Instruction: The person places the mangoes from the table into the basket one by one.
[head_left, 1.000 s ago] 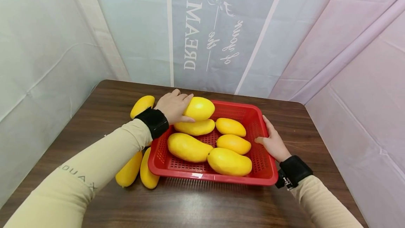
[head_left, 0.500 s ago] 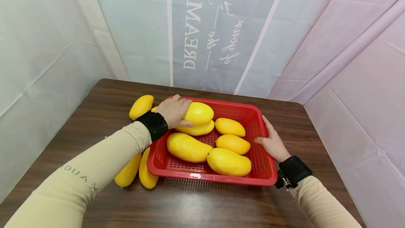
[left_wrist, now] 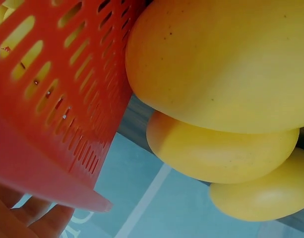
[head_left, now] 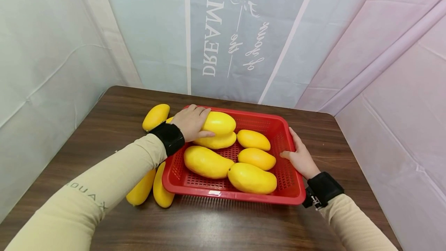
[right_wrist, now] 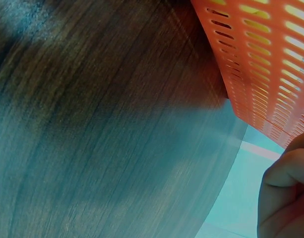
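Note:
A red perforated plastic basket [head_left: 223, 194] sits on the table with several yellow mangoes in it. At its far left corner my left hand [head_left: 190, 124] holds a mango [head_left: 221, 123], thumb on the near side and fingers over the far side. That mango lies right on top of another mango [head_left: 218, 141] in the basket. My right hand [head_left: 302, 159] grips the basket's right side, thumb inside the rim and fingers outside. The left wrist view shows fingers [left_wrist: 50, 220] at the basket rim; in the right wrist view, bent fingers [right_wrist: 290, 173] are beside the perforated wall.
Left of the basket, more mangoes lie on the dark wooden table [head_left: 223, 227]: one mango [head_left: 156, 117] at the back, and two others, a mango [head_left: 141, 189] and another mango [head_left: 163, 191], nearer the front. A printed cloth backdrop [head_left: 240, 42] hangs behind the table.
My left hand has lowered its mango onto the mango below it in the basket, and over the last half second it stays there. The right hand keeps its grip on the basket.

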Demonstrator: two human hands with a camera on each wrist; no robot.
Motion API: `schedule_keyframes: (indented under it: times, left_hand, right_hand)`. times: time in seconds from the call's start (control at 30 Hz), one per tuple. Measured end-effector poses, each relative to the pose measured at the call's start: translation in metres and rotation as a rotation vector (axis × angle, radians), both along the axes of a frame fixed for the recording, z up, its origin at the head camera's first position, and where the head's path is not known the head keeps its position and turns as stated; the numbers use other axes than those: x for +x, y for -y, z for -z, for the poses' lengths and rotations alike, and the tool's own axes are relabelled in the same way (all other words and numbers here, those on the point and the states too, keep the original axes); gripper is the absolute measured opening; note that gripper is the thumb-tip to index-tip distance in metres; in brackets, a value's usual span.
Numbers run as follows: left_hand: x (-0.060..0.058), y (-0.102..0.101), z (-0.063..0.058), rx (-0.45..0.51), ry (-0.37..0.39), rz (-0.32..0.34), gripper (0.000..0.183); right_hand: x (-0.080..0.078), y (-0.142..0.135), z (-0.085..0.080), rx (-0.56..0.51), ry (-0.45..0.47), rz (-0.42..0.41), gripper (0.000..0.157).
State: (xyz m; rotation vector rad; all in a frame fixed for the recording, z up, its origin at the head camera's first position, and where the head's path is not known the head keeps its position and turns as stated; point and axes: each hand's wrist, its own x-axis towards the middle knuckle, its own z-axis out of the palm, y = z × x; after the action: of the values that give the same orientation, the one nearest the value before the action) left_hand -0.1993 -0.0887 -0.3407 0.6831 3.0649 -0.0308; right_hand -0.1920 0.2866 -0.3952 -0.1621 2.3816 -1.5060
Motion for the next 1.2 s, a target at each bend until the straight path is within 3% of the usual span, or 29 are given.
schedule_keyframes:
  times: [0.33,0.6,0.83,1.03,1.2]
  left_hand:
    - [0.002,0.004,-0.002,0.044,0.011,-0.026,0.087]
    - [-0.001,0.01,-0.017,0.074,0.054,-0.087,0.088]
    - [-0.005,0.022,-0.03,0.146,0.042,-0.155,0.067]
    - [-0.003,0.037,-0.029,0.215,-0.003,-0.193,0.044]
    - [-0.004,0.05,-0.026,0.247,-0.025,-0.246,0.039]
  right_hand:
    - [0.0,0.0,-0.001,0.007,0.001,-0.001,0.091]
    - [0.0,0.0,-0.001,0.008,0.002,-0.003,0.091]
    - [0.0,-0.001,-0.002,-0.003,-0.005,-0.006,0.09]
    - [0.0,-0.001,-0.001,-0.007,-0.004,-0.008,0.091]
    - [0.0,-0.001,-0.001,-0.009,-0.003,-0.01,0.091]
